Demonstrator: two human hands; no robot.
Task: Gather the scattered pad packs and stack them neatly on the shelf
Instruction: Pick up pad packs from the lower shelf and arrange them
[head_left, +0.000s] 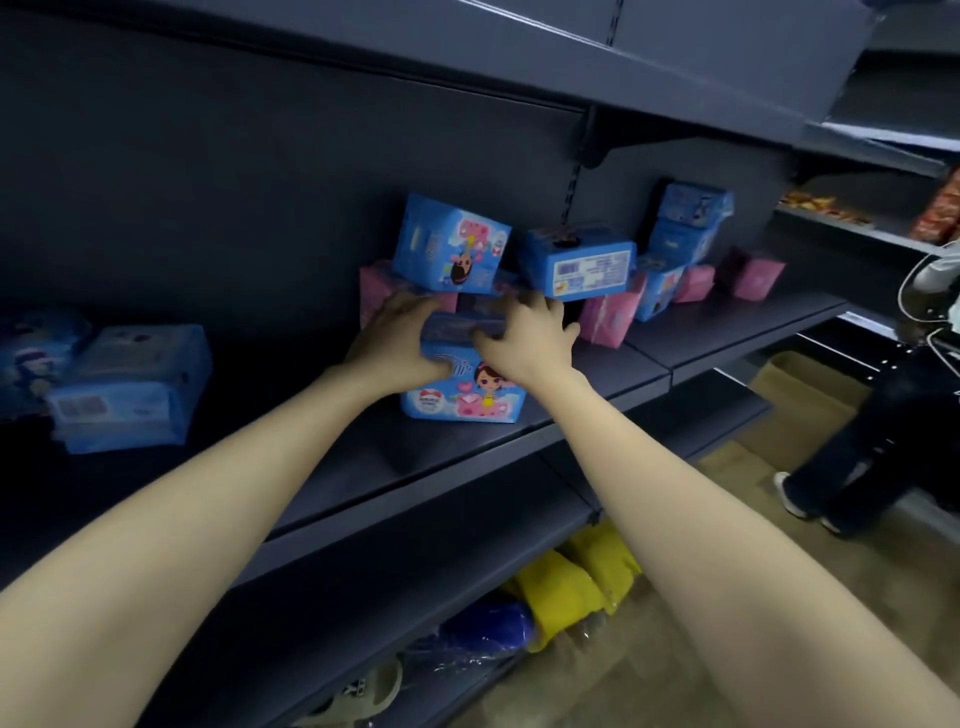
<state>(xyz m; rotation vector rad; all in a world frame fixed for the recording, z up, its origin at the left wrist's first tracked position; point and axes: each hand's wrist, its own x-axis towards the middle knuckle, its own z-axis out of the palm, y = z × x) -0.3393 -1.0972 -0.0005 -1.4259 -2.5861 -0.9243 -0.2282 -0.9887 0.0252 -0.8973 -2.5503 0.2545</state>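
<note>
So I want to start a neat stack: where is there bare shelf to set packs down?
Bare shelf lies between the left blue packs and the pack that the left hand and right hand grip. A narrower strip runs before the right pink packs. Behind the hands the pile is crowded.

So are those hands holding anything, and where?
Yes. Both hands hold one blue pad pack standing on the shelf: the left hand grips its upper left end, the right hand its upper right end, fingers curled over the top.
</note>
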